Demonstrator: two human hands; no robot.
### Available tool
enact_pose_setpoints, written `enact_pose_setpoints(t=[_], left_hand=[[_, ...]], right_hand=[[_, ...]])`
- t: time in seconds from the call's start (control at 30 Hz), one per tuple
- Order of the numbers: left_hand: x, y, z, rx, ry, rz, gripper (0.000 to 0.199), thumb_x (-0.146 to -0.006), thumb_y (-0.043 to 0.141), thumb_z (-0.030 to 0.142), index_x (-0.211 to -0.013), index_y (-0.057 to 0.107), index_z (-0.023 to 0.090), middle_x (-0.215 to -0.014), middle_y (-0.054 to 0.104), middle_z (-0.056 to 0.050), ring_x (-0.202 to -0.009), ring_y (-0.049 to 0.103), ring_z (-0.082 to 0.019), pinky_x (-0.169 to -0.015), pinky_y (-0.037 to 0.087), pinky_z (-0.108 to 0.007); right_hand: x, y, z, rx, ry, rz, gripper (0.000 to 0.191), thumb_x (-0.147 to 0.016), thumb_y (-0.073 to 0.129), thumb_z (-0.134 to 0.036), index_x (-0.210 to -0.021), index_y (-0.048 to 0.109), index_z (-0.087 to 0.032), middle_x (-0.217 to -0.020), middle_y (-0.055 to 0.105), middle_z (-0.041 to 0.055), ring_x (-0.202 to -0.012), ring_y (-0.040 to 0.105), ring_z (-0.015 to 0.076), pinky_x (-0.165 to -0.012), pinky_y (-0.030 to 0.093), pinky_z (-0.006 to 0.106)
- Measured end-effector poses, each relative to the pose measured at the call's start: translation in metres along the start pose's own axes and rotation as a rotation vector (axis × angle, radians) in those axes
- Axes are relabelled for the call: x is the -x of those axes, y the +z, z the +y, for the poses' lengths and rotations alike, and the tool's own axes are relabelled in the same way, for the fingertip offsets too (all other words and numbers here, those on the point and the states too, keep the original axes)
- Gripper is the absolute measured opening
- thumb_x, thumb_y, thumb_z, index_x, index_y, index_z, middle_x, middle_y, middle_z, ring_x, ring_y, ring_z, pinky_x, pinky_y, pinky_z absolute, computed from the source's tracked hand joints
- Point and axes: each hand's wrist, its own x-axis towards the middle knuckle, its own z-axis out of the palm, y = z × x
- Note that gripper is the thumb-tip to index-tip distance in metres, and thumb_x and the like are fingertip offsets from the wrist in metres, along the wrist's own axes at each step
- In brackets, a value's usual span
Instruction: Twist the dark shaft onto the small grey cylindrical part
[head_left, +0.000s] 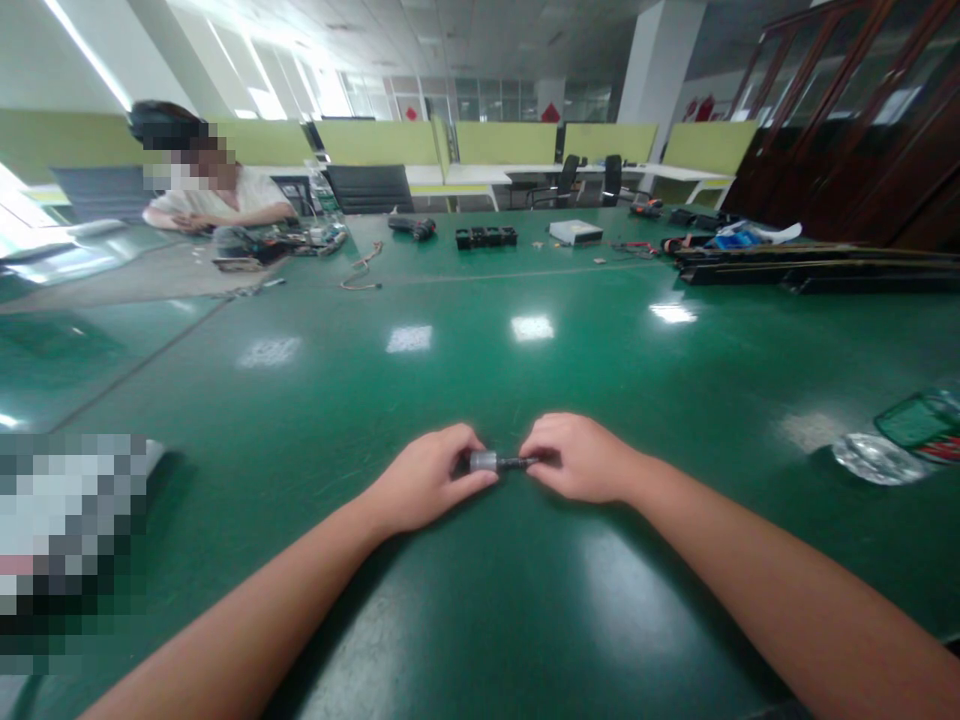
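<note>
A small rod with a silver collar and a dark, thin shaft (484, 461) lies level between my two hands, just over or on the green tabletop (480, 370). Its exact kind is too small to tell. My left hand (431, 475) has its thumb and fingers closed around the silver collar end. From the other side, my right hand (577, 458) pinches the tip of the dark shaft. Fingers hide both ends of the rod.
A clear plastic bottle (919, 435) lies at the right; a blurred-out flat object (67, 520) rests at the left. Across the table sit a black fan-like row (486, 238), a silver drive box (576, 233), dark rails (810, 268) and a seated person (217, 190).
</note>
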Motion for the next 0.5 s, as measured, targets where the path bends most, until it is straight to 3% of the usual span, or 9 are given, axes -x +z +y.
enact_pose_setpoints(t=[0.5], left_hand=[[0.0004, 0.0002, -0.0001, 0.005, 0.018, 0.007, 0.031, -0.089, 0.061, 0.051, -0.095, 0.063, 0.02, -0.083, 0.065, -0.001, -0.072, 0.06, -0.018, -0.065, 0.042, -0.027]], right_hand=[[0.0002, -0.0034, 0.0005, 0.013, 0.022, -0.014, 0.011, -0.086, 0.067, -0.02, -0.094, 0.074, -0.018, -0.088, 0.07, 0.005, -0.086, 0.061, 0.0175, -0.078, 0.045, 0.029]])
